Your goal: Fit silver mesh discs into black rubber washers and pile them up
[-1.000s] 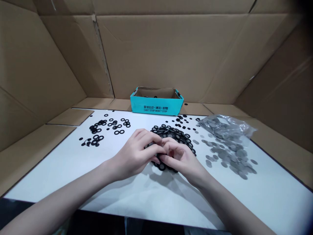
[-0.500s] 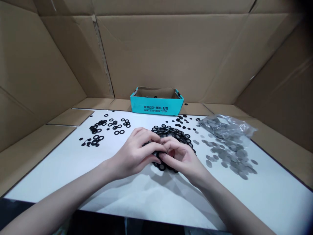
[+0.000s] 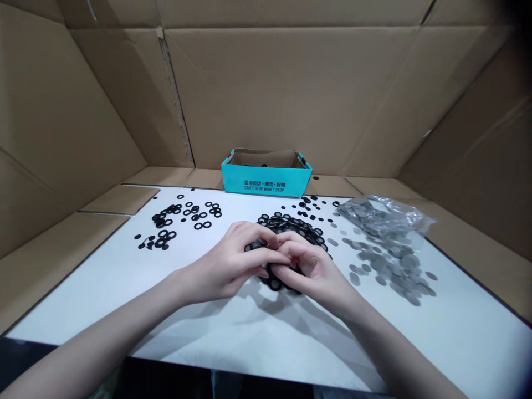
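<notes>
My left hand (image 3: 235, 259) and my right hand (image 3: 310, 267) meet over the near side of a pile of black rings with grey centres (image 3: 307, 228). On my left hand the fingers are bent, and the index fingertip reaches to the right fingertips. The left thumb sits a little lower, against the dark pile. My right thumb and fingers are closed in a pinch. Whatever lies between the fingertips is hidden by the fingers and blends with the black rings behind.
Loose black rings (image 3: 203, 215) lie to the left on the white table (image 3: 199, 338). A turquoise box (image 3: 266, 180) stands at the back. Grey discs (image 3: 399, 271) spill from a clear plastic bag (image 3: 382, 213) at right. Small black pieces (image 3: 305, 214) lie behind the pile. Cardboard walls (image 3: 282, 88) surround the table.
The left thumb has drawn back slightly from the right thumb, and the left index finger reaches a little farther right. The pile and the box have not moved.
</notes>
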`<state>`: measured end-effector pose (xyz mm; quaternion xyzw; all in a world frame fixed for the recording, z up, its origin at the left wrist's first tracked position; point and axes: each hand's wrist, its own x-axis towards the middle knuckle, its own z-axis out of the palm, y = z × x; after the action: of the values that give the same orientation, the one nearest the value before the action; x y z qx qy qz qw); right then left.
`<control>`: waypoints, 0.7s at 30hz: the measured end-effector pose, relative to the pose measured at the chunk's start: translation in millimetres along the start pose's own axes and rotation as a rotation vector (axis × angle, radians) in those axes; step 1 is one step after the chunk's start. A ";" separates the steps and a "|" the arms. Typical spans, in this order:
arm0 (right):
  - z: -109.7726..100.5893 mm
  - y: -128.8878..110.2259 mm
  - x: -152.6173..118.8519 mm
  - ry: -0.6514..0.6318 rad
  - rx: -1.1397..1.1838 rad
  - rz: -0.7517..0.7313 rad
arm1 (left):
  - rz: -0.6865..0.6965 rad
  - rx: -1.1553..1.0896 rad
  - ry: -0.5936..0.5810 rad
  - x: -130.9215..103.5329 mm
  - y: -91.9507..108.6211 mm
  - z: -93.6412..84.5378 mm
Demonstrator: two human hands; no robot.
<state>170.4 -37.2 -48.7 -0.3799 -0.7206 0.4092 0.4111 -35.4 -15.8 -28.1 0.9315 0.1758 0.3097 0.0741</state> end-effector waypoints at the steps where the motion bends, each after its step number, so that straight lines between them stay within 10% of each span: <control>1: -3.8 0.4 0.2 0.034 -0.048 -0.034 | -0.013 -0.022 -0.009 -0.5 -1.3 -3.3; 7: -37.8 4.8 7.1 0.212 -0.426 -0.094 | -0.176 0.039 0.084 -6.2 -15.8 -37.5; 21: -38.2 13.4 84.6 0.029 -0.889 0.099 | -0.406 0.171 0.091 -29.8 -51.4 -67.6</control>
<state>176.2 53.3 -24.5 -0.5593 -0.8017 0.0734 0.1977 -112.9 22.7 -3.4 0.8650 0.3884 0.3141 0.0479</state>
